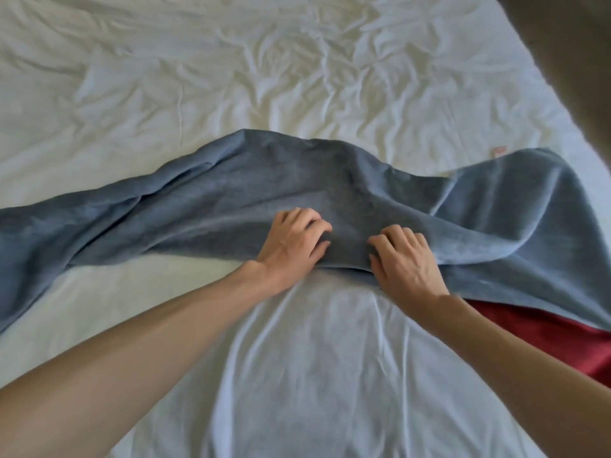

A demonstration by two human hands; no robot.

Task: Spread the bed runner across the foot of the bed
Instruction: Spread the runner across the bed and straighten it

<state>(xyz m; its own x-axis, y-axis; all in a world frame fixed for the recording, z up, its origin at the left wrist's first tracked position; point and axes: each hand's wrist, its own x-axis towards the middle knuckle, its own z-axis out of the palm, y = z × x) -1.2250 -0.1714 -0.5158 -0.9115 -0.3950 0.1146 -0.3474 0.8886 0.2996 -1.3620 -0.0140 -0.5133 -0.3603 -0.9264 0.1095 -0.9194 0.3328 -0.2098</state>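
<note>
A grey-blue bed runner [251,190] lies bunched and wrinkled across the white bed sheet [231,77], running from the left edge of view to the right. My left hand [292,241] rests on the runner's near edge at the centre, its fingers curled into the cloth. A short way to the right, my right hand [401,259] grips the same near edge, its fingers bent over the fold. The runner's right part [515,206] lies broader and folded over.
A red cloth [542,328] shows under the runner's right end at the lower right. A small pink tag [498,150] lies on the sheet. Beyond the bed's right edge is brown floor [568,61]. The sheet is heavily creased.
</note>
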